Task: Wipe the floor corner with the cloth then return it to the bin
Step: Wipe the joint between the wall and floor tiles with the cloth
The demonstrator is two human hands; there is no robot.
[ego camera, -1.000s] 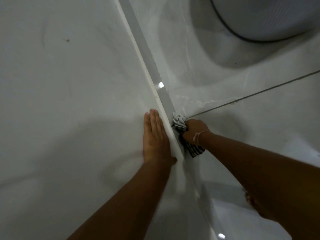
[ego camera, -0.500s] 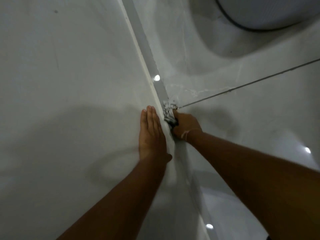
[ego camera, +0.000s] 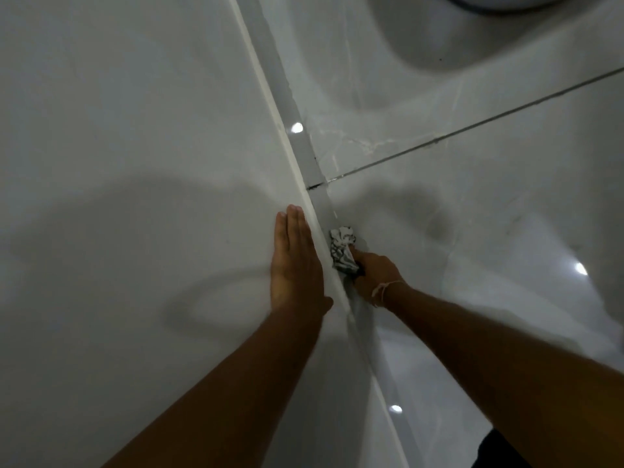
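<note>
Right hand (ego camera: 373,272): closed in a fist on the cloth (ego camera: 342,249), which is being pressed into the seam where floor (ego camera: 472,214) is meeting skirting (ego camera: 305,153). The cloth is bunched, patterned light and dark, and is protruding from the fist toward 11 o'clock. A thin band (ego camera: 381,292) is being worn at the wrist.

Left hand (ego camera: 295,261): flat, fingers together, nothing held; it is being braced against the wall (ego camera: 135,163) just beside the skirting, at 9 o'clock of the cloth.

Change: half a second ago the cloth was being worked right at the junction of grout line (ego camera: 472,125) and skirting; it is now being drawn back along the seam toward 6 o'clock, clear of that junction. The wiping is judged to be continuing in strokes, not finished; the return to the bin is not yet begun.

Surroundings: a dark nick is showing at the skirting joint (ego camera: 315,186), at 12 o'clock of the cloth. A round white rim (ego camera: 506,1), possibly the bin, is being cut off by the frame at 1 o'clock; this cannot be confirmed. Nothing is standing between cloth and seam; light is dim, and glare spots are lying on the tiles.
</note>
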